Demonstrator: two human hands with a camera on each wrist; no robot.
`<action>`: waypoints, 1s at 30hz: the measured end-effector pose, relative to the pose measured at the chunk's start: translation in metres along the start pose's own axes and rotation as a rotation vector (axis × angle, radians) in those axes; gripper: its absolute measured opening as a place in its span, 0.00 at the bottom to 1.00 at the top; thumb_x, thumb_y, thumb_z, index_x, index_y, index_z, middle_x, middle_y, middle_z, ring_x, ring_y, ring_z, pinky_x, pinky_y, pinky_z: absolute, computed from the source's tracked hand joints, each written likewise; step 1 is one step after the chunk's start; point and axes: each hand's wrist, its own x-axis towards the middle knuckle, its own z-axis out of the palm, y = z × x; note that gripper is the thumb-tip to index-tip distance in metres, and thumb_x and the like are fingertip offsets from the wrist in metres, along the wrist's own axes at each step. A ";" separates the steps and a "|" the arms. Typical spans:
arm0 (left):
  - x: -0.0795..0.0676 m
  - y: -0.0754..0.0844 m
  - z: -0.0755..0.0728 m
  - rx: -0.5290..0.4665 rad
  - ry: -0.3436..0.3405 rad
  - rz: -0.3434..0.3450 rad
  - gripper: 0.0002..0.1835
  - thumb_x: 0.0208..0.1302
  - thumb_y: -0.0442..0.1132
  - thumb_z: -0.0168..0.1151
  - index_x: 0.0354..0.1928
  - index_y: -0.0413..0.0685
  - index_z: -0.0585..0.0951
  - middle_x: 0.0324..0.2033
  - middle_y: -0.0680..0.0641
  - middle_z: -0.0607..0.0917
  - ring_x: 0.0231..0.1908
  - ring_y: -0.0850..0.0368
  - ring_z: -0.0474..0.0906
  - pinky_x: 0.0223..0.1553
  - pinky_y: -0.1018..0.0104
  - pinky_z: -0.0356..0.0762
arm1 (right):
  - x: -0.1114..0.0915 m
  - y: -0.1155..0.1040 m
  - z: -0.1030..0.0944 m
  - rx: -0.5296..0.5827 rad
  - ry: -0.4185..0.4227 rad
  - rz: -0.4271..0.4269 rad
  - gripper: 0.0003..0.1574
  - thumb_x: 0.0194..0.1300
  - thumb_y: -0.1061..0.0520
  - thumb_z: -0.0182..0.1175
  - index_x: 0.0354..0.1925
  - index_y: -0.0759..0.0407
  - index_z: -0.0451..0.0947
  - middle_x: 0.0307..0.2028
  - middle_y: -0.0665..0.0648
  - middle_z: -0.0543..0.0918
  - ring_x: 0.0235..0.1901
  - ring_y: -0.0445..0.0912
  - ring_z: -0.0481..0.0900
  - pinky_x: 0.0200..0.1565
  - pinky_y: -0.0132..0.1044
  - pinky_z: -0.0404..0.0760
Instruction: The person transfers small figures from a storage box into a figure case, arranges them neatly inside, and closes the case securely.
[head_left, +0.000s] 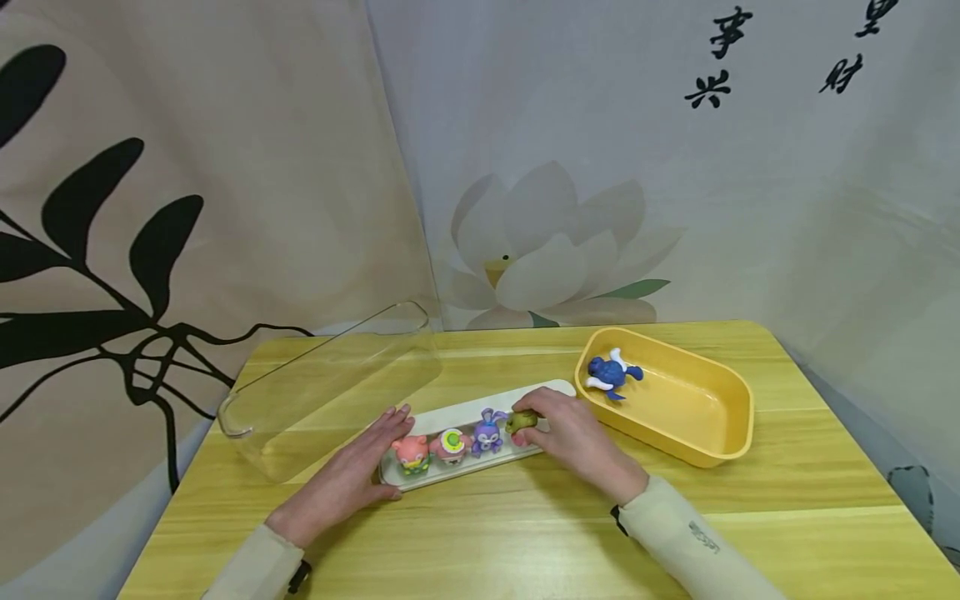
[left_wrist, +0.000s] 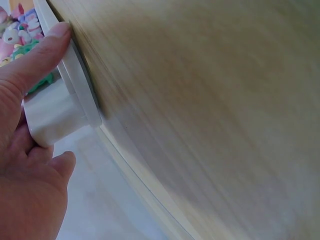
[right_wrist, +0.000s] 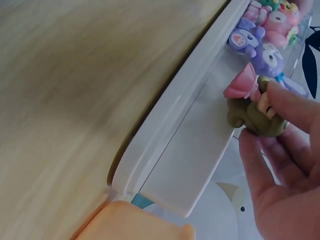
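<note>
A long white display base (head_left: 463,411) lies on the table, bearing a row of small toy figurines. From the left come a pink figurine (head_left: 412,455), one with a round white-and-green top (head_left: 452,444) and a purple long-eared figurine (head_left: 487,432). My left hand (head_left: 348,477) grips the base's left end, the thumb (left_wrist: 42,57) at its front edge and the other fingers behind. With thumb and fingertips, my right hand (head_left: 581,437) pinches an olive-green figurine (right_wrist: 260,117) with a pink part, over the base beside the purple one.
A yellow tray (head_left: 675,448) stands at the right, close to the base's right end, with a blue-and-white figurine (head_left: 611,373) inside. A clear box-shaped cover (head_left: 337,383) rests at the back left of the wooden table (head_left: 480,542). A printed cloth hangs behind.
</note>
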 end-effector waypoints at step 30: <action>-0.001 0.002 0.001 0.007 0.004 -0.001 0.57 0.47 0.39 0.85 0.79 0.43 0.63 0.81 0.46 0.57 0.78 0.44 0.55 0.70 0.46 0.68 | 0.000 -0.004 0.018 -0.113 -0.045 0.060 0.23 0.56 0.51 0.80 0.48 0.54 0.85 0.47 0.52 0.80 0.45 0.46 0.82 0.46 0.46 0.84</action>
